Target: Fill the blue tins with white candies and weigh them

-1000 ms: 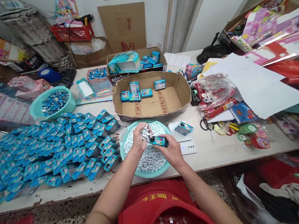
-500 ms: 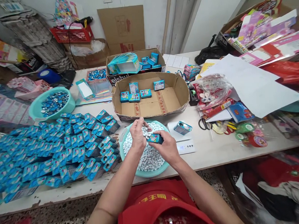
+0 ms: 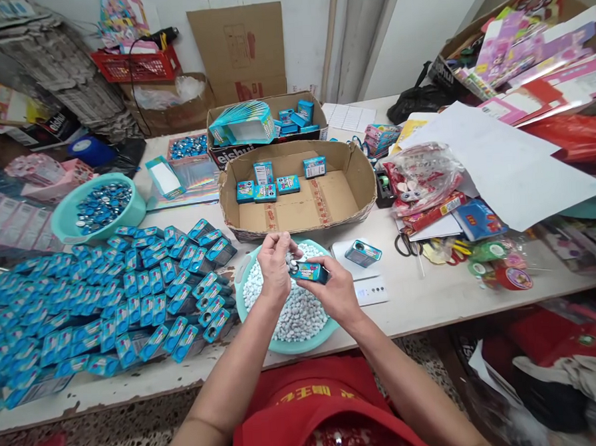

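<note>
My right hand (image 3: 334,289) grips a small blue tin (image 3: 308,271), tilted over a turquoise basin (image 3: 318,344). Closed fingers of my left hand (image 3: 275,267) hold a few white candies (image 3: 290,260) against the tin's left end. Below both hands, the basin is heaped with loose white candies (image 3: 303,316). Another blue tin (image 3: 363,252) stands on a white scale (image 3: 373,290) just right of the basin. To the left, many blue tins (image 3: 152,290) stand in tight rows, several with round openings on top.
Behind the basin, an open cardboard box (image 3: 302,209) holds several blue tins. A turquoise bowl (image 3: 140,214) of shiny blue and silver pieces stands at the left. Scissors (image 3: 406,245), plastic bags (image 3: 420,176) and white paper sheets (image 3: 499,159) lie on the right.
The tin in my right hand has shifted slightly left, closer to my left fingers, and fewer white candies show between them. The whole view has moved slightly.
</note>
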`<action>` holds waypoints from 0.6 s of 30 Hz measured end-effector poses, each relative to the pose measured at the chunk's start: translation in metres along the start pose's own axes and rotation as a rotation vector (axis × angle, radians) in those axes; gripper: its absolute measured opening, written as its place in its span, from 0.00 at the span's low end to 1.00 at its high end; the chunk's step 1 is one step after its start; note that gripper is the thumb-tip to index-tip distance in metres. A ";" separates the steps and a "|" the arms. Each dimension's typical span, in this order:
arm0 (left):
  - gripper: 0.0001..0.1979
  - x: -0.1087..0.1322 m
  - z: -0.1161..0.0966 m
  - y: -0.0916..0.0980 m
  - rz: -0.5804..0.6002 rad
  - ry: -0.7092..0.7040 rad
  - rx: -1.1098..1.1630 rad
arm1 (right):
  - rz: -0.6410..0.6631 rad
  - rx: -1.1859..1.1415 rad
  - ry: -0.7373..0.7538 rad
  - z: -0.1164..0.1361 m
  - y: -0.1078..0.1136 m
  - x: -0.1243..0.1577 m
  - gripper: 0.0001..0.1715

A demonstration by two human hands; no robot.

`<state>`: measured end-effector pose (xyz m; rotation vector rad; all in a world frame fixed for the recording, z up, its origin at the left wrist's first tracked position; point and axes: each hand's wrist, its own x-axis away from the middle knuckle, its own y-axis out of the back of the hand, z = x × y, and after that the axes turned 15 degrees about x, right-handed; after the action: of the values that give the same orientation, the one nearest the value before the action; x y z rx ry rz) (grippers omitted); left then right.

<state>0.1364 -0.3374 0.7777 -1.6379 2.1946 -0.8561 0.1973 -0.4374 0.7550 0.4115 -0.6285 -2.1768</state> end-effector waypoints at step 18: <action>0.14 0.002 0.013 0.003 -0.005 -0.020 -0.064 | -0.031 -0.010 -0.022 -0.009 -0.006 0.005 0.19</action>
<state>0.1402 -0.3424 0.7661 -1.6747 2.2271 -0.7743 0.1945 -0.4404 0.7440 0.3954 -0.6266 -2.2160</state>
